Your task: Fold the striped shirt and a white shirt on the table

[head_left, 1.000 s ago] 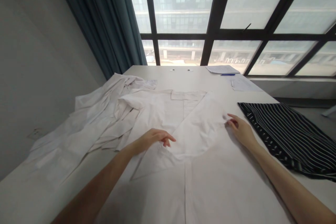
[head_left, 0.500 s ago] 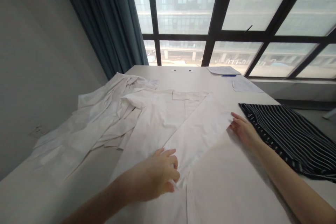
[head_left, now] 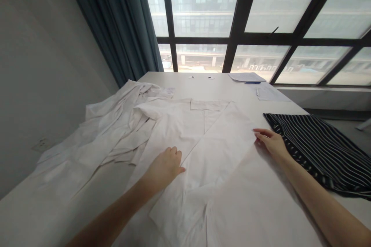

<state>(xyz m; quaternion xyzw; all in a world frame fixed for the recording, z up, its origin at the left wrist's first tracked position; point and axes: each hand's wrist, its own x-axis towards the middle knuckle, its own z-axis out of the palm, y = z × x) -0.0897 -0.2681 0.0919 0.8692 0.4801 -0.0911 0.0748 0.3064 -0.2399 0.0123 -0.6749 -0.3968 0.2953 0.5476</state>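
Observation:
A white shirt (head_left: pixel 249 200) lies spread on the table, its collar end toward the window. Its right side is folded over in a diagonal, with the sleeve (head_left: pixel 226 150) lying across the front and the cuff end spread near me. My left hand (head_left: pixel 165 165) rests at the diagonal edge of that sleeve, fingers curled down on the cloth and thumb to the right; the fingertips are partly hidden. At the shirt's right folded edge, my right hand (head_left: pixel 270 142) has thumb and fingers together on the fabric.
To the left lies a rumpled pile of white garments (head_left: pixel 116 123). A black striped cloth (head_left: pixel 321 150) is on the right side of the table. Papers (head_left: pixel 246 77) and a blue pen (head_left: pixel 252 82) are at the far end, below the window. A dark blue curtain (head_left: pixel 121 27) hangs at left.
My left hand has moved up and left from the sleeve's lower part, its fingers now curled. The sleeve's end has spread out toward the lower left. My right hand has shifted slightly, fingers closer together.

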